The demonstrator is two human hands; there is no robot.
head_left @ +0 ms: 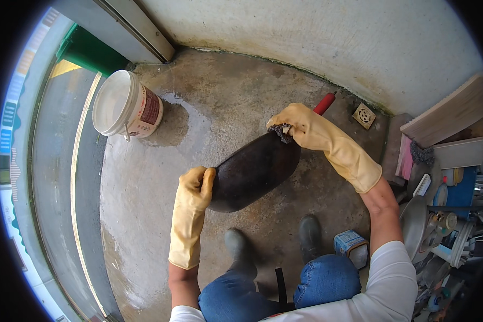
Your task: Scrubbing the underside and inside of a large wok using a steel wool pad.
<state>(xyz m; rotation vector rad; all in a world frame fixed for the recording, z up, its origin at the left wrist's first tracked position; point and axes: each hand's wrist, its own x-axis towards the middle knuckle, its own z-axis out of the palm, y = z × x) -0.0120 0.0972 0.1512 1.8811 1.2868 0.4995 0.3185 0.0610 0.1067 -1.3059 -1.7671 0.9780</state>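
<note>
A dark, blackened wok [257,169] is tilted on its side in front of me, above the concrete floor. My left hand [193,188], in a yellow rubber glove, is closed on its left edge with the thumb on top. In a matching glove, my right hand [300,124] is closed around a grey steel wool scrubber [280,131] and presses it to the wok's upper right edge. Behind that hand a red handle [325,103] sticks out; where it joins is hidden by the glove.
Left of me stands a white bucket [147,110] on wet floor, with a green bin [91,51] behind it. A floor drain [364,116] lies by the wall. To my right are a blue square tin [349,239], a scrub brush [422,185], boards [448,110] and piled utensils.
</note>
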